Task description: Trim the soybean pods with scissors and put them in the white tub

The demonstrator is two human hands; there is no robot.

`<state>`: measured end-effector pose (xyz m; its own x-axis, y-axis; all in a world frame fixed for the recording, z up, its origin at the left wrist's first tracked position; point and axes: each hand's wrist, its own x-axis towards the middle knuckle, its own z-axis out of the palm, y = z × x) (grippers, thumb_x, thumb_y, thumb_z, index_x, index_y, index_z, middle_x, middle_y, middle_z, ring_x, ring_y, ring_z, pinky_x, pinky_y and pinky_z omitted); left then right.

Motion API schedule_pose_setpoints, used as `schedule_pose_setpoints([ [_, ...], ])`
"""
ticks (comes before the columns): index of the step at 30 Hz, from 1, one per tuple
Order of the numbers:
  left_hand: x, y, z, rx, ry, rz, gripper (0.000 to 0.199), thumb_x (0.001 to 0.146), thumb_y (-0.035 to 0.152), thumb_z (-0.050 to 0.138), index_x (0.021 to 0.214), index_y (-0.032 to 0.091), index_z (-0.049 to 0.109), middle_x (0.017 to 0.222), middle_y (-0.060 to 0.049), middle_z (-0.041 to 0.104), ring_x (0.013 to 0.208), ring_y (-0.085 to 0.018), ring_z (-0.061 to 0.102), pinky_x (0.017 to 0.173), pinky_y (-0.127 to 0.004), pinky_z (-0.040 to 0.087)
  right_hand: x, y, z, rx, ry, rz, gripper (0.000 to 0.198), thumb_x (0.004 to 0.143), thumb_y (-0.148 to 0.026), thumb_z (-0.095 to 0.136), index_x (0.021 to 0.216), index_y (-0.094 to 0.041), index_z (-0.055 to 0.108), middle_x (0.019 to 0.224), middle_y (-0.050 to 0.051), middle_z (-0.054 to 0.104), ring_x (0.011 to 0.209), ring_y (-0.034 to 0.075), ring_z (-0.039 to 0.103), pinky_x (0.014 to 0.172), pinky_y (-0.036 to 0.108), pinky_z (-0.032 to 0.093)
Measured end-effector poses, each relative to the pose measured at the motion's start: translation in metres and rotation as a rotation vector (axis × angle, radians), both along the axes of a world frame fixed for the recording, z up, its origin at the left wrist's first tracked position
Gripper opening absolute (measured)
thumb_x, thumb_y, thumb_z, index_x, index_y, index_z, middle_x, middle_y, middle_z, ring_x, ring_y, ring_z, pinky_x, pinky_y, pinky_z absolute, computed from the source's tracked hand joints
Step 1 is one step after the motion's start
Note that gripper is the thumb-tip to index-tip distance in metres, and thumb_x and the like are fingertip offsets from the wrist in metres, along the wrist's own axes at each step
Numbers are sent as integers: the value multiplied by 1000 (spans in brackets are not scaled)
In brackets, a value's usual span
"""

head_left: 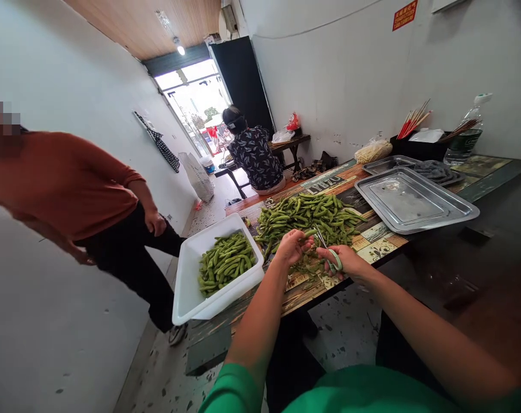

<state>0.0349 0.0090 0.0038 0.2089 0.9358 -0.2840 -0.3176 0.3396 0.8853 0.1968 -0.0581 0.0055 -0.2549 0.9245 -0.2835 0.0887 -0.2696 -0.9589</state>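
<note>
Between the thumb and fingers of my left hand (293,248) is a green soybean pod (310,233), held over the table. My right hand (345,260) grips scissors with pale green handles (336,260), their blades pointing up and left beside the pod. Just beyond my hands spreads a heap of green pods (303,215) on the patterned tabletop. Small trimmings (307,265) lie under my hands. To the left, a white plastic tub (185,287) contains many more pods and sits tilted in my view at the table's edge.
Metal trays (415,201) rest at the right of the table. Behind them are a black box of skewers (410,146), a plastic bottle (466,137) and a bag of pale food (373,150). One person in an orange top (71,178) stands left; another (255,155) sits beyond the table.
</note>
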Motion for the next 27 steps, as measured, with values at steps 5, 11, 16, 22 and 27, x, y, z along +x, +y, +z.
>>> schedule_pose_setpoints([
  [5, 1, -2, -1, 31, 35, -98, 19, 65, 14, 59, 71, 17, 41, 64, -3, 61, 53, -9, 56, 49, -17, 43, 1, 3, 0, 19, 7, -32, 44, 68, -59, 70, 74, -17, 57, 50, -2, 57, 35, 9, 47, 29, 21, 31],
  [11, -2, -4, -3, 57, 52, -183, 21, 64, 16, 60, 72, 17, 40, 69, -4, 62, 54, -9, 58, 51, -19, 45, 4, 12, -17, 87, -50, -51, 45, 67, -60, 70, 61, -18, 53, 40, -3, 52, 33, 10, 46, 30, 20, 27],
  [16, -4, -1, -3, 76, 30, -134, 26, 62, 15, 59, 85, 18, 48, 71, -1, 59, 57, -9, 55, 56, -21, 44, 11, 14, -24, 105, -11, -100, 46, 64, -58, 73, 58, -18, 52, 40, -4, 50, 34, 8, 44, 33, 19, 29],
  [22, 1, 7, -12, 322, 395, 7, 12, 63, 18, 59, 75, 17, 58, 55, 5, 42, 51, -8, 37, 53, -21, 30, 27, 18, -34, 1, 161, -232, 48, 65, -61, 71, 72, -16, 58, 48, -2, 53, 37, 9, 47, 28, 18, 23],
  [27, 21, 17, -24, 471, 1021, 69, 11, 62, 25, 71, 60, 18, 62, 55, -1, 49, 65, -16, 49, 60, -24, 32, 29, 18, -35, 2, 189, -236, 47, 64, -59, 73, 72, -15, 58, 49, -1, 53, 37, 8, 47, 27, 17, 25],
])
